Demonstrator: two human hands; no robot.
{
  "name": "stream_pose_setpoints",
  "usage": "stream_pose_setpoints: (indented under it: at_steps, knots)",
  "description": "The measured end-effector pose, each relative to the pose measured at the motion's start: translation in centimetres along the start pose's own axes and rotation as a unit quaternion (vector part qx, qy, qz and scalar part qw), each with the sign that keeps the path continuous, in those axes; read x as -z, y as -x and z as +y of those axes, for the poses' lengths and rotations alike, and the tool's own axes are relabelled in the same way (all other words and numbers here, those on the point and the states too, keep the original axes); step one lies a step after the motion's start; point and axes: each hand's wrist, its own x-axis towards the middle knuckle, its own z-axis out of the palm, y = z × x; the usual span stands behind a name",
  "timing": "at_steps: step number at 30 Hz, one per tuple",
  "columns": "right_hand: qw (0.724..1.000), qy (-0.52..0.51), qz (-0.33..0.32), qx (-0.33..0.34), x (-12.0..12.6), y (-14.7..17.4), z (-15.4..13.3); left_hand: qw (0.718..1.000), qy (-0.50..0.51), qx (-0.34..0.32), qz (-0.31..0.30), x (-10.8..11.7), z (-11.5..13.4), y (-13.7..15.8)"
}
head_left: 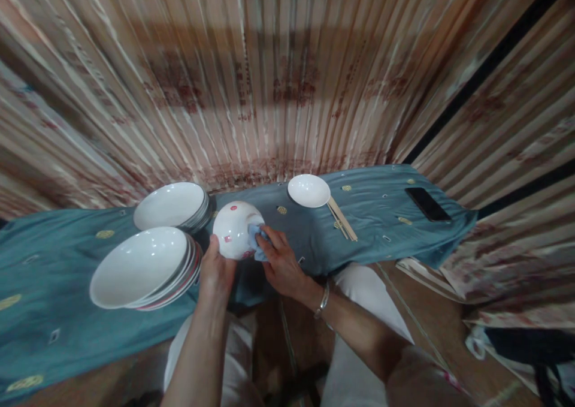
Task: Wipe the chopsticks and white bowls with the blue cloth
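Left hand point(216, 275) grips white bowl point(236, 230), tilted over counter point(67, 323) near edge | right hand point(283, 263) presses blue cloth point(258, 242) on bowl | plate stacks point(144, 263) left

Only 1 view exists, worn on the person's head, looking forward and steeply down, so no 2nd view shares the scene. It sits close above the left hand point(216, 275) and right hand point(283, 263), both near picture centre. The teal table point(67, 335) runs from 8 o'clock to 2 o'clock, and a striped curtain point(278, 77) fills 12 o'clock
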Motion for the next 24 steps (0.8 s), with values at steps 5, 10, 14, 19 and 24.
stream_pose_setpoints:
  at_steps: [5, 10, 14, 19, 24]
  knots:
    - [0.999, -0.025, 0.019, 0.015, -0.1, 0.2, -0.2, 1.000, -0.011, 0.020, 0.002, 0.1, -0.2, 0.0]
    - [1.000, 0.013, 0.017, 0.016, -0.1, 0.1, 0.2, 0.999, -0.016, 0.031, -0.018, 0.2, -0.7, 0.1]
    - [0.997, 0.072, 0.025, 0.027, -0.1, -0.3, 0.6, 0.999, -0.005, 0.032, -0.027, 0.2, -1.1, 0.3]
    - [0.991, 0.128, 0.041, 0.016, -0.3, -0.8, 1.3, 0.998, -0.012, 0.024, -0.050, 0.1, -1.1, 0.6]
    - [0.992, 0.123, 0.034, -0.004, -0.5, -1.0, 2.0, 0.999, -0.015, 0.014, -0.039, 0.2, -0.9, 0.5]
